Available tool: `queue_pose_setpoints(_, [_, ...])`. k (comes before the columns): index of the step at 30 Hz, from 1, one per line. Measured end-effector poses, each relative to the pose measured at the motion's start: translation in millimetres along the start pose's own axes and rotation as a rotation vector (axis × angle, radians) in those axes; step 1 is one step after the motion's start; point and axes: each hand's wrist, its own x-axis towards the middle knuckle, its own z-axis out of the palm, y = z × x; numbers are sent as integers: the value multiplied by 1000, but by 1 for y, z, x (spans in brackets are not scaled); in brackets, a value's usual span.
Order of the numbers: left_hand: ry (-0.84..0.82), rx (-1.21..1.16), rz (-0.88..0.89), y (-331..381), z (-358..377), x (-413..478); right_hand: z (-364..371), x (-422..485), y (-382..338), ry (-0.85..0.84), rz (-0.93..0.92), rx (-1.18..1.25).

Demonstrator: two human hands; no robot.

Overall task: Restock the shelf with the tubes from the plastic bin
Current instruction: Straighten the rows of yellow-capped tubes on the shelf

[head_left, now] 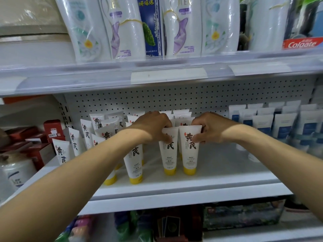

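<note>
Two yellow-capped tubes stand cap-down on the shelf (218,173); our left hand (153,127) pinches one tube (169,154), our right hand (210,128) apparently the other tube (189,154).

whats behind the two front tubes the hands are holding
More white yellow-capped tubes in rows, then the perforated white back panel. Both hands, left and right, cover much.

One head-worn view, close in, faces the middle shelf (192,187) slightly from above
</note>
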Motion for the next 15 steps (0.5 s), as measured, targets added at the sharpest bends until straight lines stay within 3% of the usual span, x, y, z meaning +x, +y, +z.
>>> queue_pose_setpoints(15, [-58,-92,-9,-2,0,2,-1,2,2,-21,-19,23])
